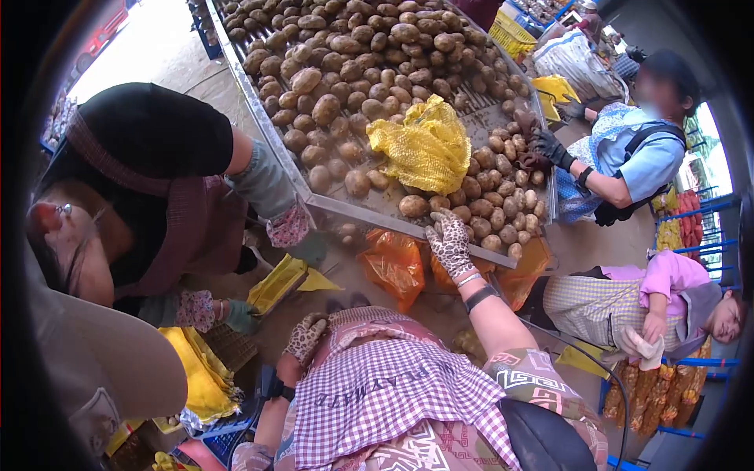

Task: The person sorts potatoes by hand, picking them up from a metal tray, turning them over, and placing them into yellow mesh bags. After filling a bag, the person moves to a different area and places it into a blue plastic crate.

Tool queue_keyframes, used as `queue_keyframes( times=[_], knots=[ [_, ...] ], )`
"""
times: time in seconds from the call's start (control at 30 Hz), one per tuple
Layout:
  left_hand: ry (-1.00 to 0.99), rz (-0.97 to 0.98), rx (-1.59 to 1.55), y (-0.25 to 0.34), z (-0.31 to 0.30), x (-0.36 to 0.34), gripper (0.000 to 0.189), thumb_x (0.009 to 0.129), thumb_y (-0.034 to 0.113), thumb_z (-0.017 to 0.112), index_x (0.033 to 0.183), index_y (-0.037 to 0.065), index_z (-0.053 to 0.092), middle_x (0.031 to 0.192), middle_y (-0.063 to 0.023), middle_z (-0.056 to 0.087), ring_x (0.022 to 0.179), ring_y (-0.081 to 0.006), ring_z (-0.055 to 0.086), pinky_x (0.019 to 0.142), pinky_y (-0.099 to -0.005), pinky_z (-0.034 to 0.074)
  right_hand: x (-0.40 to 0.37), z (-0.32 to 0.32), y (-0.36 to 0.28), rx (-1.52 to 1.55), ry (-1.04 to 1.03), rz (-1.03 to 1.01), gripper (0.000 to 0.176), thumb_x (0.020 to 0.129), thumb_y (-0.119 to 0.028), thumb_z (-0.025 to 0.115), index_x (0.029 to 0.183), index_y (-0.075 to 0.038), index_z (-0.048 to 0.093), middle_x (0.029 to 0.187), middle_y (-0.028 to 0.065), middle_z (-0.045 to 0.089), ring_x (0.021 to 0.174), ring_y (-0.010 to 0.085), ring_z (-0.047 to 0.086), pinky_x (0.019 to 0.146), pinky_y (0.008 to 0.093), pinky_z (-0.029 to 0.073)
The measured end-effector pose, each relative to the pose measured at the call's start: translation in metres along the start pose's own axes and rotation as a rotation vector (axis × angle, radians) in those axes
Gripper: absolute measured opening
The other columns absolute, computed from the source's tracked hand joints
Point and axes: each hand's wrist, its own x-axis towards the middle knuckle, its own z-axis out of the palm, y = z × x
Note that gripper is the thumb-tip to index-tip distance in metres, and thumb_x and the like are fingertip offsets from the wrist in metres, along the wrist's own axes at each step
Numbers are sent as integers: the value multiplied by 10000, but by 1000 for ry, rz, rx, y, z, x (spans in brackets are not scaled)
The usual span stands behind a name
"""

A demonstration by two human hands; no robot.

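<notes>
My right hand [452,250], in a leopard-print glove, reaches over the near rim of the metal sorting table [345,210]. Its fingers are spread at the nearest potatoes [414,206], gripping nothing that I can see. A crumpled yellow mesh sack [424,145] lies on the potatoes just beyond it. Low on the left, beside my checked apron [377,400], is my left hand [306,337] in a matching glove. Its fingers are loosely bent and apart from the table, with nothing visible in them. Orange plastic bags [395,263] hang under the table's near edge.
A person on the left [157,196] wears grey-green gloves near a yellow sack [276,284]. Across at right, another person's dark-gloved hand [554,149] touches the potatoes. A third person [620,306] stands at right. Folded yellow sacks [200,373] are stacked at lower left.
</notes>
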Motion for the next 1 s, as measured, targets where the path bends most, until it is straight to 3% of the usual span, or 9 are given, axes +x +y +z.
queue_keyframes(
  times=[0.13,0.27,0.33,0.47,0.6,0.67,0.8,0.87,1.0],
  knots=[
    [-126,53,96,20,0,6,404,944,277,573,1260,34,514,1162,-105,588,1058,-210,569,924,-348,462,31,-20,-14,-148,305,-6,649,673,-211,800,1247,-59,537,1343,188,471,1240,365,436,1061,470,334],
    [-205,95,91,74,14,13,460,925,199,584,1340,52,452,1294,-105,529,1153,-203,515,1001,-332,407,105,-46,-22,-294,176,283,968,644,-307,835,1416,-20,328,1462,261,292,1366,401,260,1115,491,244],
    [-221,203,119,93,21,28,656,886,253,651,1435,80,335,1374,-106,457,1165,-221,509,994,-357,417,140,-37,6,-23,-8,544,1046,627,-316,851,1436,6,271,1425,295,346,1331,410,336,1110,422,290],
    [-192,458,-51,160,65,63,958,786,371,762,1505,143,172,1454,-117,348,1199,-266,498,988,-410,426,168,0,37,388,-148,631,754,722,-239,785,1333,43,445,1218,245,581,1166,344,545,1016,384,410],
    [-85,624,-177,224,104,115,1020,764,335,791,1517,220,112,1474,-90,315,1179,-273,513,848,-396,530,137,14,-1,328,-363,-3,532,822,-228,642,1301,-31,522,1246,208,579,1166,338,547,1009,364,428],
    [-33,303,-372,258,124,120,911,804,288,759,1500,215,174,1417,-78,401,1139,-246,544,770,-369,562,124,-36,-63,543,-752,-63,491,796,-189,599,1272,-79,554,1208,206,594,1154,342,547,979,387,441],
    [122,170,-377,238,133,166,462,841,107,687,1266,79,507,1125,-89,608,993,-206,621,760,-352,551,88,7,-42,585,-766,-208,421,858,-251,599,1236,-72,558,1178,186,589,1101,366,548,950,424,439],
    [193,338,-429,200,115,188,463,886,127,641,1317,80,480,1219,-97,582,1052,-237,607,848,-378,542,79,-4,-37,698,-494,-384,420,891,-258,571,1271,-82,545,1181,179,591,1089,368,552,943,431,442],
    [246,533,-584,198,73,177,479,924,186,593,1365,85,434,1306,-119,530,1132,-277,567,933,-421,508,83,-10,-33,739,-566,-301,401,850,-226,607,1219,-71,586,1091,184,628,1021,365,585,910,440,456]
  ],
)
